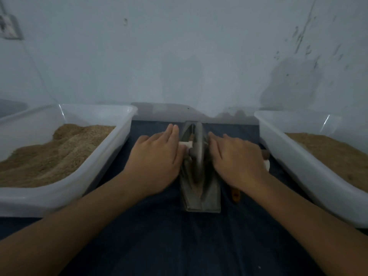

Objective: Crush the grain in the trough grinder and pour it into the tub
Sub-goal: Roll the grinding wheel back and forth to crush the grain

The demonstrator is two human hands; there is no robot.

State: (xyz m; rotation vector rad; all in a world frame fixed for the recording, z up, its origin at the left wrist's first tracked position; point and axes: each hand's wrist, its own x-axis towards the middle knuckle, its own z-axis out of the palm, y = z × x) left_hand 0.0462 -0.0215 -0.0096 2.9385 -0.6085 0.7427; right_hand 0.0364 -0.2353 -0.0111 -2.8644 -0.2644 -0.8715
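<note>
Between left hand [157,156] and right hand [237,158] stands the trough grinder [199,176].

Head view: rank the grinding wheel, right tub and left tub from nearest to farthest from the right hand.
From the right hand:
1. Grinding wheel, just left of the fingers, in the trough.
2. Right tub, to the hand's right.
3. Left tub, across the trough, beyond the left hand.

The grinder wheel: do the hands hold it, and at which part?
Neither hand curls a grip round it. The left hand and right hand press flat, fingers straight, on the white axle handle either side of the wheel.
</note>
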